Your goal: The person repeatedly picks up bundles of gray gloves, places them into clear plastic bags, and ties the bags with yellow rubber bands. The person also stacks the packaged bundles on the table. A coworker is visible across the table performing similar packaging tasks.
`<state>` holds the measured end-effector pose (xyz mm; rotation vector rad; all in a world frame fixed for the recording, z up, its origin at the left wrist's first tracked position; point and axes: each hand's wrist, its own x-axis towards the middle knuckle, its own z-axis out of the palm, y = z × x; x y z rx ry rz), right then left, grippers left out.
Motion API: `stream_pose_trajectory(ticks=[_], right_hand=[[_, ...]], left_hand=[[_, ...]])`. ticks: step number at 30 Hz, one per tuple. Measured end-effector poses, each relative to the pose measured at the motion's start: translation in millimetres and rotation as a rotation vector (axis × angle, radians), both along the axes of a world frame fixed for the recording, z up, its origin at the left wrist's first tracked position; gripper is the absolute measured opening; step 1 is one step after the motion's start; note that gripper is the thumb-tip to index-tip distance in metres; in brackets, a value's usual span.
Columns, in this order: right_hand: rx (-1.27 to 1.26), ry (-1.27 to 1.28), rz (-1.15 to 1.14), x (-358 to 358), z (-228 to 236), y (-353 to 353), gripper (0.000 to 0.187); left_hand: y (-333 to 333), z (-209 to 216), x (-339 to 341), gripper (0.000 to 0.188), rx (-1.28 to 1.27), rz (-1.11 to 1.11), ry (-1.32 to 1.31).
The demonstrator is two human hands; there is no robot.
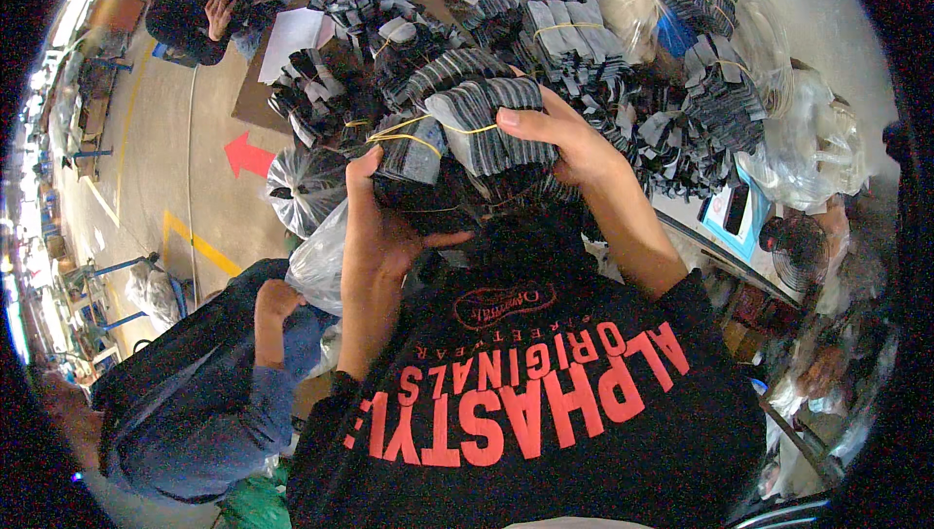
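Stacks of grey and black fabric pieces (491, 121), bound with a yellow rubber band (413, 126), are held up before my chest. My right hand (569, 145) grips them from the right, thumb pressed on the top stack and the other fingers mostly hidden behind. On the left, my left hand (381, 223) supports a smaller bundle of fabric pieces (413, 161). Its thumb tip is at the rubber band, which stretches toward it; one finger reaches out beneath the bundle. Whether the two bundles are joined I cannot tell.
More banded fabric bundles (574, 33) pile up across the table (255, 91). Clear plastic bags (812, 140) lie on the right. A person in a blue sleeve (209, 432) is close on my left; another person's hands (233, 2) work at the far left. A small fan (800, 245) stands right.
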<state>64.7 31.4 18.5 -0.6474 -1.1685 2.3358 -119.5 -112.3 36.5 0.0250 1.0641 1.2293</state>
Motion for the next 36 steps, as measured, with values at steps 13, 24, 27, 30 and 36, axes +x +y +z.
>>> stream_pose_trajectory(ticks=[13,24,27,30,36], right_hand=[[0.002,-0.020,-0.029,9,-15,2,0.087],[1.039,-0.258,-0.414,-7,-11,-37,0.106],[1.076,-0.292,-0.444,-3,8,-44,0.106],[1.112,-0.310,-0.500,0,15,-52,0.105],[1.169,-0.378,-0.627,-4,10,-61,0.103]], left_hand=[[6,-6,9,0.075,0.016,0.026,-0.032],[8,-22,12,0.078,0.253,0.106,0.294],[5,-39,2,0.092,0.430,0.128,0.280],[-2,-71,-8,0.107,0.511,0.184,0.238],[9,-66,-9,0.126,0.568,0.056,0.442]])
